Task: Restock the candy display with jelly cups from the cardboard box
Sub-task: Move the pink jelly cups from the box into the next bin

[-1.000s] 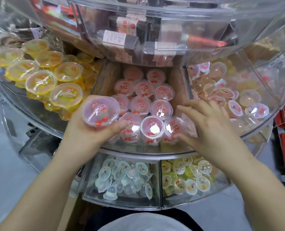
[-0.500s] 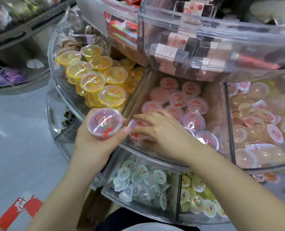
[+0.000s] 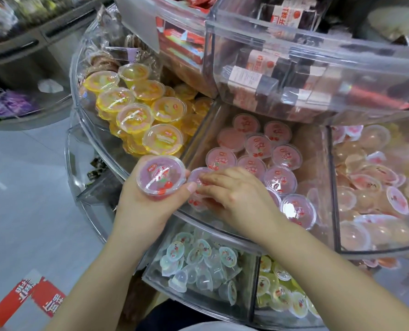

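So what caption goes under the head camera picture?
Left hand holds a pink cherry jelly cup while right hand arranges pink cups in the clear plastic display bin.
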A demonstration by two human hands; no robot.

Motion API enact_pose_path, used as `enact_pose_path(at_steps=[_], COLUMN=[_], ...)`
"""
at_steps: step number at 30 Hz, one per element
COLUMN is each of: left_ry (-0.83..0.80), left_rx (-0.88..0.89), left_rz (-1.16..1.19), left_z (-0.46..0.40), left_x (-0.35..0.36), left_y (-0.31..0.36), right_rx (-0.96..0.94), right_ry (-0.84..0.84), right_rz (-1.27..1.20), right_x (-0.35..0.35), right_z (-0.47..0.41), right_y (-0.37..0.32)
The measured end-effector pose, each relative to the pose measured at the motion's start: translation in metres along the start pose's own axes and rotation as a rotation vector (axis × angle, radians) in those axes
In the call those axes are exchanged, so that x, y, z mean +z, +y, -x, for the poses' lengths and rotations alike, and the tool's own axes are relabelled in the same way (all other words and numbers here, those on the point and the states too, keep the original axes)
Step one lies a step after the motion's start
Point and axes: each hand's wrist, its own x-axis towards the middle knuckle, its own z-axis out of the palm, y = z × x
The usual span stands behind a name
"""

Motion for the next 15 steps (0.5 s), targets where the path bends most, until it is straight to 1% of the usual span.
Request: enact_pose_path(at_steps=[3,7,13,15], left_ry=[-0.013,-0.038,-0.146,-0.15], left_rx=[-0.005,-0.012,0.0,0.007], left_rz=[-0.026,-0.032,-0.065,-0.09], left_z=[-0.001,-0.001,0.002,0.003], left_x=[0.001,0.0,-0.002,0.0], left_y=[-0.001,-0.003,-0.006,-0.007], right_rx=[0.05,0.109,0.255,0.24], right_ry=[-0.038,-0.091,-0.005,-0.021], right_rz=[-0.007,-0.094,-0.146,-0.163], right_x=[-0.001,-0.01,-0.034,-0.038], right_z=[-0.002,-0.002,0.008,0.01], right_y=[-0.002,0.001,0.009,0.01])
